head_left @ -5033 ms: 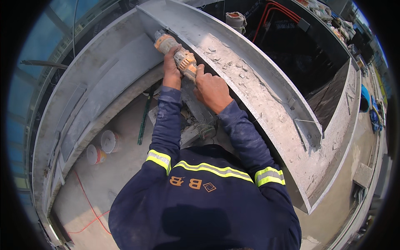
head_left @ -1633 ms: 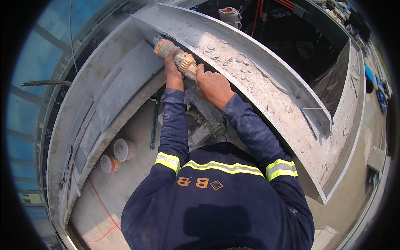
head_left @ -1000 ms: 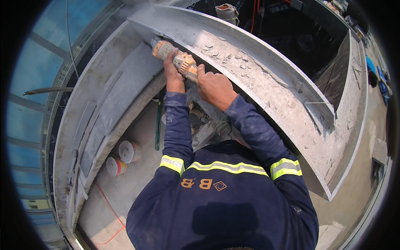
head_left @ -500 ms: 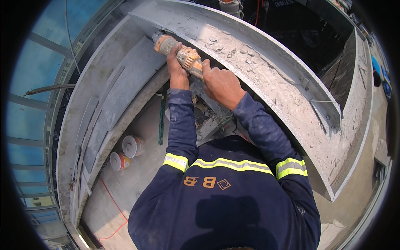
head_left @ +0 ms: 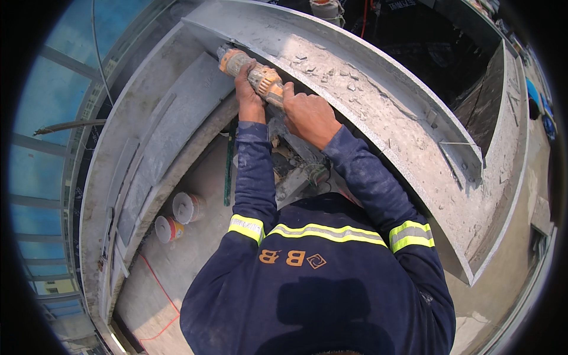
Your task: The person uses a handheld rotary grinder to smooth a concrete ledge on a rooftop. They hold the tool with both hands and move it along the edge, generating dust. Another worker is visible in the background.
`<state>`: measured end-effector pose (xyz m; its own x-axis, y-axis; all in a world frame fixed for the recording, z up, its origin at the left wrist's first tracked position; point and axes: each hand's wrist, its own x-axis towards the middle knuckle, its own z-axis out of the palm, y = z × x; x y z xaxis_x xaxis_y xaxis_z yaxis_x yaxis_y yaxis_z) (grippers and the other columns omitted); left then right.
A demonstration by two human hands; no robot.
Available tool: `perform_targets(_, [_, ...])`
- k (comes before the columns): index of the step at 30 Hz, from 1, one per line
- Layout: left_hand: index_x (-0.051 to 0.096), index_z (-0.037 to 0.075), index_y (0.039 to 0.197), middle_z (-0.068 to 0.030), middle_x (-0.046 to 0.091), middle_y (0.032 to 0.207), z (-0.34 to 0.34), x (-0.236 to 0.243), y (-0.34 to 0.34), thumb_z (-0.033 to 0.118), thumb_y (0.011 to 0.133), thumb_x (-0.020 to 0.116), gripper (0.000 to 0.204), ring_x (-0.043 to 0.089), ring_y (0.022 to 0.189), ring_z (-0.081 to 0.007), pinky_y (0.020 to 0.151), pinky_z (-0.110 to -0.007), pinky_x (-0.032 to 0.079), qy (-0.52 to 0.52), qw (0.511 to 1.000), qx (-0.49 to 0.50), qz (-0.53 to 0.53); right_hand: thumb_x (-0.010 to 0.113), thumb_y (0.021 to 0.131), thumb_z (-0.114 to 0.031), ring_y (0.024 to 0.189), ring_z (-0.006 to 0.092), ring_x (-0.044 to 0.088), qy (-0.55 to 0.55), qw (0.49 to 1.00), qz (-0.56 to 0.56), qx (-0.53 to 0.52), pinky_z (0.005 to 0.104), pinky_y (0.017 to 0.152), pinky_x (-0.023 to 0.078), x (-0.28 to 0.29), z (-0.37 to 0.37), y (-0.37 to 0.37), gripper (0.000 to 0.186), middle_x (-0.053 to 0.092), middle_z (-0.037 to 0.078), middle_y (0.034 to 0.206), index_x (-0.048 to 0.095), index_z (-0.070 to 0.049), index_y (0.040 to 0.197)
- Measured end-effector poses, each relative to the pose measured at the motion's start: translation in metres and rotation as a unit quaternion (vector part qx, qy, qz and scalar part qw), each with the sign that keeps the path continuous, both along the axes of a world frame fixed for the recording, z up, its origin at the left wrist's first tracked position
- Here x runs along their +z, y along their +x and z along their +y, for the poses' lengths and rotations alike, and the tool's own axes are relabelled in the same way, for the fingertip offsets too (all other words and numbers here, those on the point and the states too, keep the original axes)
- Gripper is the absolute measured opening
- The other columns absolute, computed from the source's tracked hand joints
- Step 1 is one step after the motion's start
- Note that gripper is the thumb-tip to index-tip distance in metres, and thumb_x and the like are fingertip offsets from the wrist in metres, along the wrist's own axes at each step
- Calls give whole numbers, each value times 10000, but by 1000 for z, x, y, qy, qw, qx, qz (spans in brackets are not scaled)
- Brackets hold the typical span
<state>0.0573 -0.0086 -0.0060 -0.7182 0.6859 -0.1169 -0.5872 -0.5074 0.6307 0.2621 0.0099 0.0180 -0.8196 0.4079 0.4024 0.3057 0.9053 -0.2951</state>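
Observation:
A dusty orange-and-grey angle grinder (head_left: pixel 265 80) lies slantwise across the far end of a pale stone ledge. Its head sits against the inner edge of the curved stone slab (head_left: pixel 408 142), close to the corner; the disc itself is hard to make out. My left hand (head_left: pixel 248 97) is wrapped round the middle of the grinder's body from below. My right hand (head_left: pixel 310 117) grips its rear end, thumb along the top. Both sleeves and the tool are coated with pale dust.
Stone chips (head_left: pixel 353 77) are strewn over the slab. Flat grey strips (head_left: pixel 142 171) lean along the left ledge. Two small buckets (head_left: pixel 187 208) stand on the floor, near a red cord (head_left: pixel 158 278). A green bar (head_left: pixel 229 168) and rubble (head_left: pixel 296 171) lie below my arms.
Both my hands and the rear of the grinder have shifted slightly left. The grinder's head stays at the slab's edge near the corner.

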Motion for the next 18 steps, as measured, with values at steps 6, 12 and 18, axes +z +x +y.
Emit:
perform_targets(6, [557, 9, 958, -162, 624, 823, -8, 11, 20, 156, 784, 765, 308, 670, 705, -344, 665, -487, 603, 6, 1000, -2, -1, 618, 838, -91, 726, 342, 732, -3, 999, -41, 5, 425, 620, 581, 17, -7, 21, 581, 709, 231, 803, 467, 188, 1325])
perform_targets(12, [557, 6, 961, -160, 627, 822, -11, 13, 22, 154, 777, 773, 320, 673, 709, -339, 676, -483, 606, 5, 1000, -1, 6, 642, 816, -92, 732, 339, 735, -1, 999, -43, 9, 411, 626, 589, 20, -9, 23, 595, 711, 234, 813, 474, 184, 1317])
perform_targets(18, [562, 10, 973, -150, 628, 815, -10, 13, 26, 157, 789, 767, 312, 675, 705, -327, 673, -475, 607, 1, 1000, 4, -8, 649, 802, -75, 714, 335, 735, -4, 999, -52, 3, 408, 611, 587, 21, -7, 24, 606, 708, 237, 820, 474, 179, 1323])
